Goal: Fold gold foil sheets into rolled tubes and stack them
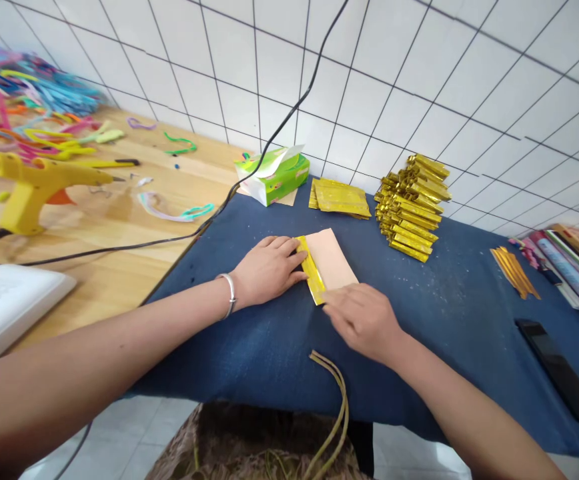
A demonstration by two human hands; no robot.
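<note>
A pale peach sheet of paper (330,257) lies on the dark blue cloth, its left edge folded over into a gold strip (311,270). My left hand (268,270) rests beside the upper end of the strip, its fingertips pressing on the gold, the fingers spread. At the lower end, my right hand (362,320) has its fingers curled on the paper's near edge, slightly blurred. Behind the sheet are a flat stack of gold papers (340,199) and a tall pile of folded gold strips (412,207).
A black cord (289,113) crosses from the wall to a yellow glue gun (44,187) on the left. A green tissue box (282,177) stands behind. On the right lie a phone (559,370) and orange strips (514,272); a tan cord loop (342,393) hangs in front.
</note>
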